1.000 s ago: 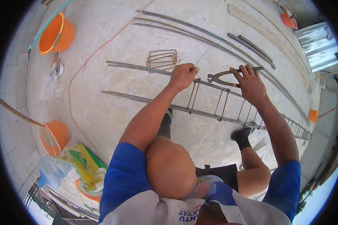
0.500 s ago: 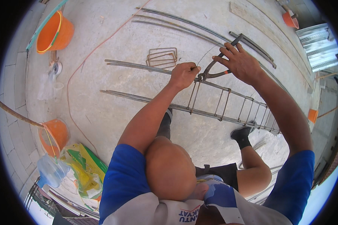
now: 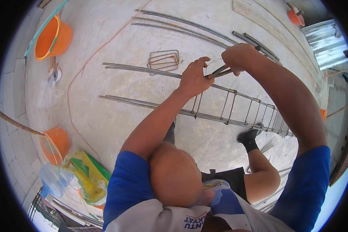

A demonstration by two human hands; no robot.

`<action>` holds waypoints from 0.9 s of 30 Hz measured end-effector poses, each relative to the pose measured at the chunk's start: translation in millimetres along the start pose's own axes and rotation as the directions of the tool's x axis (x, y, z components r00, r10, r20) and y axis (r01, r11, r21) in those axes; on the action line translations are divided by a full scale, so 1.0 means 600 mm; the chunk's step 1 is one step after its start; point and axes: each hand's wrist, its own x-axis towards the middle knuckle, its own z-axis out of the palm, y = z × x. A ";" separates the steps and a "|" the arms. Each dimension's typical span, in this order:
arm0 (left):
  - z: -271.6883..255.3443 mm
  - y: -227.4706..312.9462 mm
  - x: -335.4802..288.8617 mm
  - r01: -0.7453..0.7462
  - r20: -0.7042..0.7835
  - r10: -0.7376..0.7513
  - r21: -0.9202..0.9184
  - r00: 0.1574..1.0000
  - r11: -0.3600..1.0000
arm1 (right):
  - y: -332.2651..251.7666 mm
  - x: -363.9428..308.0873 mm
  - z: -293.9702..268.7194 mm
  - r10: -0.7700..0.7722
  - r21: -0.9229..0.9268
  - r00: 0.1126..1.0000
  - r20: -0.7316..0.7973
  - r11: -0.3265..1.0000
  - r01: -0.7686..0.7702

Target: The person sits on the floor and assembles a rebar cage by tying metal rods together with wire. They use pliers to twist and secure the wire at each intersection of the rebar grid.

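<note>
My right hand (image 3: 239, 58) is closed around the handles of dark end-cutting pincers (image 3: 222, 72). The pincers' head is partly hidden behind my left thumb. My left hand (image 3: 195, 77) is over the upper bars at the near end of a steel rebar cage (image 3: 230, 92), thumb and index finger apart. A thin tie wire (image 3: 215, 60) curves between the two hands; its lower end is hidden. Square stirrups join the cage's long bars, whose bare ends reach left past my left forearm.
Loose stirrups (image 3: 163, 61) lie beyond the cage, with long rebars (image 3: 174, 29) farther back. Orange buckets (image 3: 62, 38), a red hose (image 3: 89, 60), a roll of tape (image 3: 57, 75), a plastic jug (image 3: 55, 179) and a yellow-green sack (image 3: 87, 176) are at left. Corrugated metal (image 3: 325, 43) is at far right.
My right hand has closed tighter on the pincers and turned over, bringing the handles lower. My left finger and thumb have come apart from a pinch. The view has shifted slightly.
</note>
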 end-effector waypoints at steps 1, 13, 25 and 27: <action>0.015 0.018 0.003 -0.037 0.017 0.036 0.026 0.999 0.999 | 0.003 -0.006 -0.009 0.000 0.035 0.998 0.068 0.999 -0.002; 0.058 0.042 0.076 0.258 0.230 -0.214 -0.178 0.949 0.950 | 0.018 -0.028 0.046 -0.183 -0.372 0.812 -0.554 0.927 -0.044; 0.037 0.044 0.055 0.153 0.267 -0.057 -0.356 0.962 0.922 | 0.026 -0.051 0.004 -0.103 -0.271 0.924 -0.368 0.963 0.000; 0.044 0.076 0.039 0.112 0.154 -0.070 -0.282 0.986 0.953 | 0.023 -0.054 -0.011 -0.035 -0.159 0.982 -0.183 0.987 0.006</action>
